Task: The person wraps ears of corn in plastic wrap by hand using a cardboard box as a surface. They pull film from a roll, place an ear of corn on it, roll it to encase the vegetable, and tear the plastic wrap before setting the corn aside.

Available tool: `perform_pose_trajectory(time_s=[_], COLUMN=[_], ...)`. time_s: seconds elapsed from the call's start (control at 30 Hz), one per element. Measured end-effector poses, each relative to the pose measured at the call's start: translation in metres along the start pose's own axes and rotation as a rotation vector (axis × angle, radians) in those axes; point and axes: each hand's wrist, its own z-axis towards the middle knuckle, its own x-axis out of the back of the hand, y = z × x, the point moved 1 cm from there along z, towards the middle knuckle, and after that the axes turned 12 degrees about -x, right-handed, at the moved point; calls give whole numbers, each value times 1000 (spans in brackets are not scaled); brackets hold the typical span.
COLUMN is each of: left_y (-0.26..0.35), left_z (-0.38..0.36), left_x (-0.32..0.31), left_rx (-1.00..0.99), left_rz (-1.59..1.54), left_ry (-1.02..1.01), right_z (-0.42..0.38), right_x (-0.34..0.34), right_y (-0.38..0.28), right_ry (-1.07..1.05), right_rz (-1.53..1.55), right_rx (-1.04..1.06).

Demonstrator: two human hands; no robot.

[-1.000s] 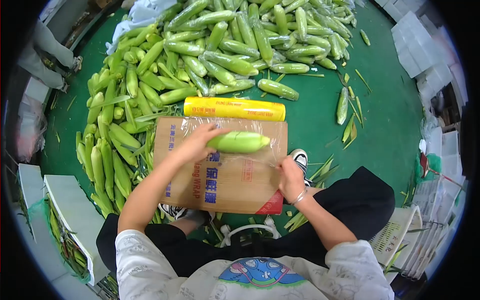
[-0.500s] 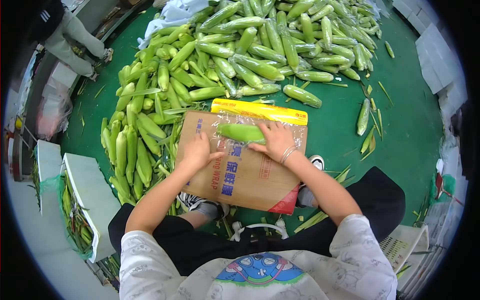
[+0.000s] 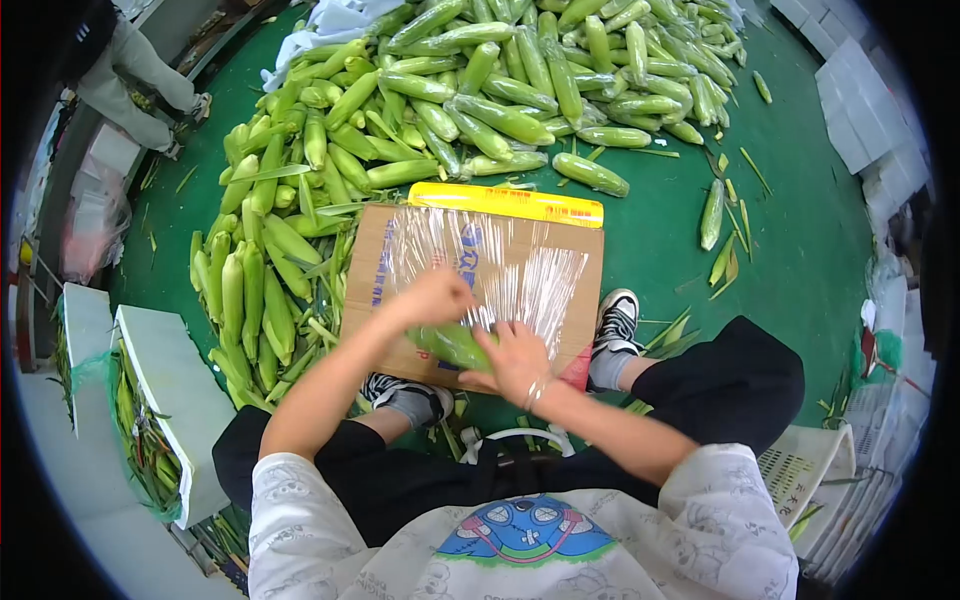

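My right hand (image 3: pixel 515 365) is half open, thumb spread from the fingers, at the right end of an ear of corn (image 3: pixel 448 345); whether it squeezes or only presses, I cannot tell. My left hand (image 3: pixel 432 298) is curled just above the ear's left part; it is blurred, so I cannot tell whether its grip pinches anything. The ear lies slanted over the near part of a cardboard carton (image 3: pixel 365 290), probably so that both hands can steady and turn it there.

Clear film (image 3: pixel 545 285) spreads over the carton beyond my hands, creased and shiny; the flat board seems to serve as its backing. A yellow printed roll (image 3: pixel 510 203) lies along the carton's far edge, likely to keep it within easy reach. My shoes, one right (image 3: pixel 617 318) and one left (image 3: pixel 425 397), stand on either side, leaving the carton between my legs.

Counting: one ear at my hands, one carton, one yellow roll, two shoes. On the green floor (image 3: pixel 660 250), the bare ears (image 3: pixel 233 290) heap up at the left and the film-covered ears (image 3: pixel 505 120) at the far side, seemingly kept apart by kind; both overlap too much to count. Three ears lie singly: one beside the far heap (image 3: pixel 591 174), one farther right (image 3: pixel 712 215), one at the far right (image 3: pixel 762 87).
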Motion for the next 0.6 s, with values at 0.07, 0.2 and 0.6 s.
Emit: perform_pose_trajectory(time_s=[0.07, 0.2, 0.6], left_y=[-2, 22, -1], left_z=[15, 26, 28], left_x=[-37, -32, -28], left_rx=[-164, -42, -350], left_rz=[163, 77, 708], left_ry=[-45, -22, 139], right_z=[-15, 18, 128], right_x=[4, 7, -9], right_y=[1, 33, 96], right_ry=[-105, 271, -764], right_rz=[44, -122, 644], right_rx=[-226, -462, -203])
